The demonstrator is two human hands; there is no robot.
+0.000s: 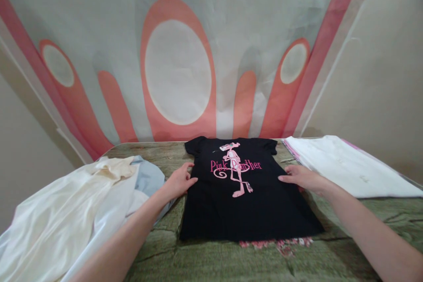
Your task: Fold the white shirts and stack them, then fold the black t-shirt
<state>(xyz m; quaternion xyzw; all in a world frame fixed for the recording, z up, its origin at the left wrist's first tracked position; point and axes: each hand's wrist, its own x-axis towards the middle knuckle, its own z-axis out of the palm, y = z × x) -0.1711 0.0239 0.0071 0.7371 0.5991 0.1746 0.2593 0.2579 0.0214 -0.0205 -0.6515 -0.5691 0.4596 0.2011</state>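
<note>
A black T-shirt (211, 211) lies spread face up, collar at the far side, with a pink cartoon panther and pink "Pink Panther" lettering on its front. My left hand (180, 180) is at the shirt's left side, its thumb on the fabric edge and its index finger just beyond, the other fingers curled. Across from it, my right hand (302, 178) grips the right side edge, thumb on top, with the other fingertips partly hidden. The shirt stays flat between both hands.
Loose cream and pale blue garments (72, 202) are heaped at the left of the wood-patterned tabletop (205, 262). A flat stack of white and pink clothes (346, 167) lies at the right. Pink floral print (286, 246) shows below the shirt's hem. A patterned backdrop (228, 44) rises behind the table.
</note>
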